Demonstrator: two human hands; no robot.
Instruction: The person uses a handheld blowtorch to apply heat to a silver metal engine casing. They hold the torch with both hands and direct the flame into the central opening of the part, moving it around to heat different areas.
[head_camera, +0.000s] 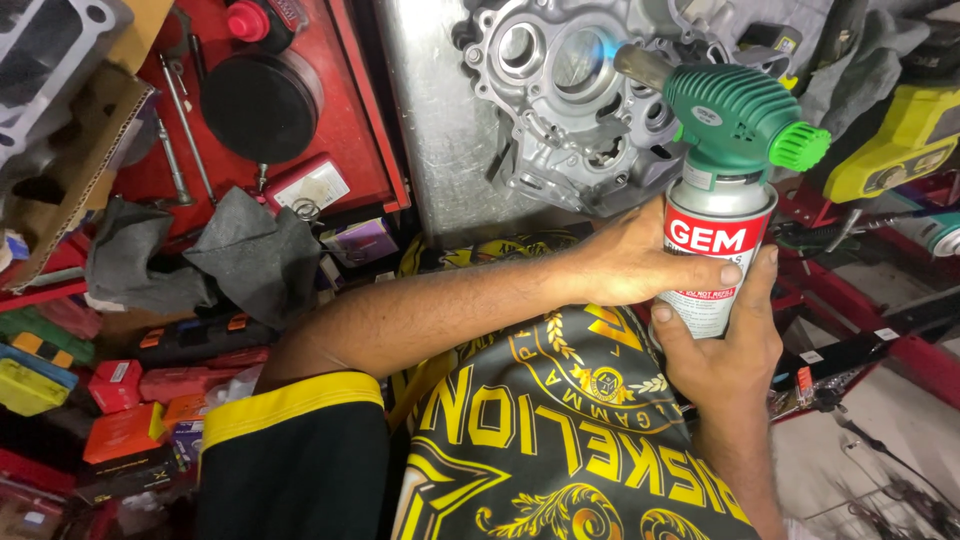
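Note:
Both my hands hold a gas torch upright in front of me. My left hand (630, 262) wraps the white and red canister (722, 215) from the left. My right hand (725, 345) grips it from below, thumb on the label. The torch's green head (735, 110) has a round green knob (800, 146) on its right side. Its metal nozzle (640, 65) points up-left, with a blue flame at a round bore of a grey cast-metal engine case (560, 110). The case lies on a shiny metal sheet (435, 130).
A red tool tray (340, 120) at upper left holds a black round lid (262, 105), long rods and a red cap. Grey rags (215, 255) hang below it. Small red, orange and yellow boxes (120, 400) crowd the lower left. A yellow tool (900, 150) and red frame bars (900, 340) are at right.

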